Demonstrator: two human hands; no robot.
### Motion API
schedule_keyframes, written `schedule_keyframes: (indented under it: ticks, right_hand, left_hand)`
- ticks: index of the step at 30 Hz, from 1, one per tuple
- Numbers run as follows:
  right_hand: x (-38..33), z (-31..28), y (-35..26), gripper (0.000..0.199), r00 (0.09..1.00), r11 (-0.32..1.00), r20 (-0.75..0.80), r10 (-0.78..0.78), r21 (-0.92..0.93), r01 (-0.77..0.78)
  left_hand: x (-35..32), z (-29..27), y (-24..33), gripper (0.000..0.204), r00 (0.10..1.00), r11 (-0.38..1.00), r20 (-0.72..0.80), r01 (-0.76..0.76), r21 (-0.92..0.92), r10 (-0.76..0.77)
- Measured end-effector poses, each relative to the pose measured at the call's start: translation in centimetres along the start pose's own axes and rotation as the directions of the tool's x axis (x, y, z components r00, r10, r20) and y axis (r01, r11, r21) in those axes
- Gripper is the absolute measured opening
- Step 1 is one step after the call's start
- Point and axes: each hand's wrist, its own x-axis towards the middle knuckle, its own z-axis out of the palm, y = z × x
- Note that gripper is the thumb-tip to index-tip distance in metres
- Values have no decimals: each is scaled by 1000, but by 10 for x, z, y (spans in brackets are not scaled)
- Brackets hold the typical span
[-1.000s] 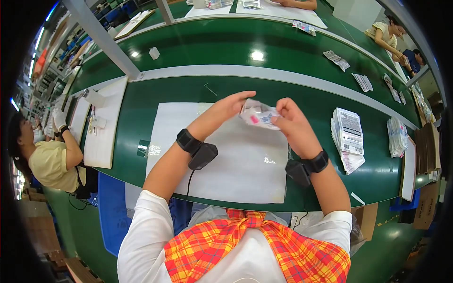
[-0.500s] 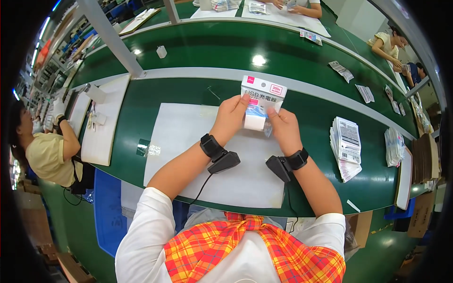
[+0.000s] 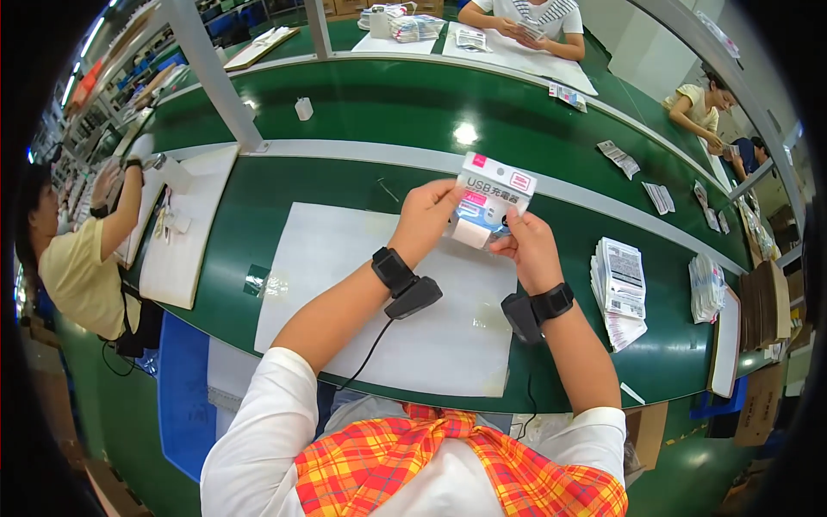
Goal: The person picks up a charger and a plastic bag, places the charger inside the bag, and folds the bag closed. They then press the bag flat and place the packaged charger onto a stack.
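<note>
Between both hands hangs a clear plastic retail packet (image 3: 493, 196) with a white, pink and blue printed card. A small white block shows through its lower part. My left hand (image 3: 422, 222) is closed on the packet's left edge, thumb on the front. At the lower right edge, my right hand (image 3: 534, 252) pinches it between thumb and fingers. The packet tilts slightly, above the far right end of a white work sheet (image 3: 379, 319). Each wrist wears a black strap with a dark module.
To the right lie a stack of printed packet cards (image 3: 620, 289) and a pile of packets (image 3: 706, 289). A metal rail (image 3: 370, 153) divides the bench from a green belt carrying a white charger block (image 3: 303, 109) and several packets. Co-workers sit left and across; a blue bin (image 3: 185, 396) stands below left.
The packet has tilted clockwise and turned so more of its printed front shows. My right hand has shifted to its lower right edge. The whole view has moved slightly.
</note>
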Motion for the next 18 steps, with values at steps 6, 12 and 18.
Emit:
schedule_keyframes:
  ticks: [6,12,18]
  right_hand:
    - [14,-21,23,27,983,982,42,-181,-49,182]
    - [-33,-27,12,26,653,-36,690,-312,-695,718]
    - [-43,27,25,17,814,92,567,-127,-810,579]
  left_hand:
    - [1,-11,-19,20,977,949,124,198,-247,-171]
    - [-46,-43,-4,28,850,795,524,-287,535,-47]
    - [-54,-20,8,32,867,711,492,-297,637,-78]
